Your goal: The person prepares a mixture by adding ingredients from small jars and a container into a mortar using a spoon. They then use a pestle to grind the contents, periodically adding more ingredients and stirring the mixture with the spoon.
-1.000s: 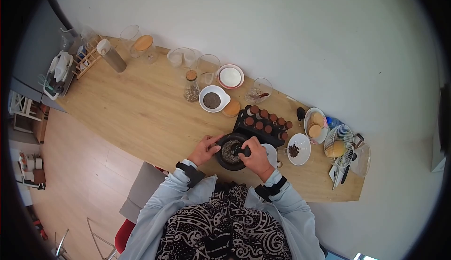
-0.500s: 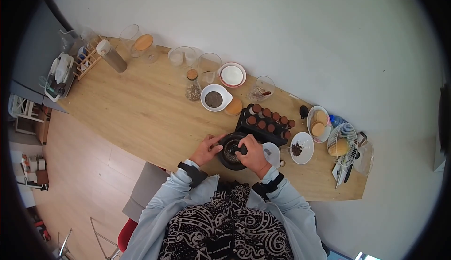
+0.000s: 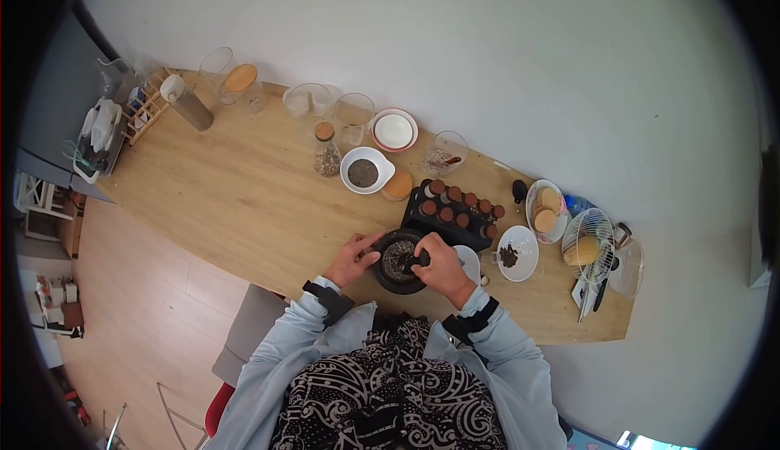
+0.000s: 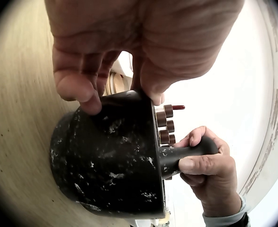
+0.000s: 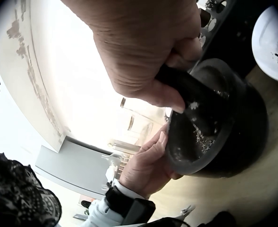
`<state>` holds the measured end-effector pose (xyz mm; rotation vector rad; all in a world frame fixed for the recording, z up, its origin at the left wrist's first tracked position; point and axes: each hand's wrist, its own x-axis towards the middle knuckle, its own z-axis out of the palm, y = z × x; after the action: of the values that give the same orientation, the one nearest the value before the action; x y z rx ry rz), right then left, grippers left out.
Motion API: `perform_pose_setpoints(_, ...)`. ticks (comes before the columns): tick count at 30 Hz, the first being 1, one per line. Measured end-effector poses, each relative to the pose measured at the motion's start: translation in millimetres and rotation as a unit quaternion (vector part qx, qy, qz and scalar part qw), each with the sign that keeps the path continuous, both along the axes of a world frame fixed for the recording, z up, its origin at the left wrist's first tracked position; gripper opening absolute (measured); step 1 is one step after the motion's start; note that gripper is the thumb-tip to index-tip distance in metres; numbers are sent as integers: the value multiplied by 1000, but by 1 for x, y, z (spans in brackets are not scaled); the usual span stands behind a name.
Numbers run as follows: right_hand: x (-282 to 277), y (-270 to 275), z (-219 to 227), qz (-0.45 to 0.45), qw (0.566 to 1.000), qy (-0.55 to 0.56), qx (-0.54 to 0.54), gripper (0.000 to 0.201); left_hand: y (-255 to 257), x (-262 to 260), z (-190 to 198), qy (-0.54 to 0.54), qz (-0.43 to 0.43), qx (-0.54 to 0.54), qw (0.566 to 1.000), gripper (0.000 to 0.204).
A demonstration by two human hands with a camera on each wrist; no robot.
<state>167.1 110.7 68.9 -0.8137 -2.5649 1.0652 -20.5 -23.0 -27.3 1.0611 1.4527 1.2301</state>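
A black mortar (image 3: 382, 279) stands on the table in front of the person, with coarse greyish crushed bits (image 5: 206, 142) inside. My left hand (image 3: 349, 261) holds it at its left side; in the left wrist view the thumb is at the rim and the fingertips bend against the outer wall. With my right hand (image 3: 443, 270) I grip the handle of a black pestle (image 4: 174, 160), fingers wrapped round it. The pestle's lower end leans down into the crushed bits, as the right wrist view shows. White marks speckle the mortar's outside.
Just behind the mortar stands a black rack (image 3: 418, 219) of brown-capped jars. To the right are a white bowl (image 3: 526, 265) with dark bits and a wire basket (image 3: 600, 227). A white bowl (image 3: 380, 156) of dark grounds and a corked bottle (image 3: 327, 157) stand farther back.
The right hand and the pestle have shifted slightly within the mortar. The left hand stays at the mortar's side. The whole head view has swayed a little.
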Motion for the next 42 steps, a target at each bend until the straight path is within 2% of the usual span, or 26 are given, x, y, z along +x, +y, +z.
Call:
perform_pose_setpoints(1,-1,-1,-1,0,1000,1,1,35,0,0,1,-9,-1,-7,1000,49)
perform_pose_setpoints(3,-3,-7,-5,-69,996,46,19,35,-1,1,0,-20,2,-18,1000,49)
perform_pose_setpoints(7,-7,-15,-10,-50,996,69,7,35,-2,0,4,-18,3,-15,1000,49)
perform_pose_setpoints(9,-2,-8,-9,-6,998,54,-33,34,0,1,2,-15,-3,-9,1000,49)
perform_pose_setpoints(13,-5,-2,-7,-47,999,24,2,34,0,1,0,-20,1,-21,1000,49)
perform_pose_setpoints(15,-8,-4,-13,-78,994,81,-2,35,-1,1,1,-15,6,-21,1000,49)
perform_pose_setpoints(18,-7,-8,-10,-34,997,61,-36,35,0,1,0,-5,4,-7,1000,49)
perform_pose_setpoints(22,0,6,-9,-23,998,18,-54,35,1,2,1,-21,3,-14,1000,49)
perform_pose_setpoints(24,-4,2,-14,-88,994,61,-2,35,-1,2,5,-34,10,-30,999,49)
perform_pose_setpoints(28,-6,-7,-14,-75,993,77,-39,36,-2,2,5,-7,8,-17,1000,49)
perform_pose_setpoints(30,-1,2,-9,-9,997,27,-68,36,0,2,3,3,6,-3,1000,49)
perform_pose_setpoints(31,0,3,-7,-11,997,28,-66,36,0,1,2,-6,2,-9,1000,49)
perform_pose_setpoints(33,-3,5,-3,-69,997,4,-33,35,1,0,-1,-15,2,-15,1000,49)
perform_pose_setpoints(36,-11,-6,-11,-58,997,52,-8,36,-2,1,0,-6,8,-10,1000,49)
perform_pose_setpoints(39,-5,-7,-8,-10,998,43,-52,35,1,0,2,12,-1,-11,1000,49)
perform_pose_setpoints(42,-2,3,-3,-11,1000,6,-23,35,1,1,1,-21,5,2,1000,48)
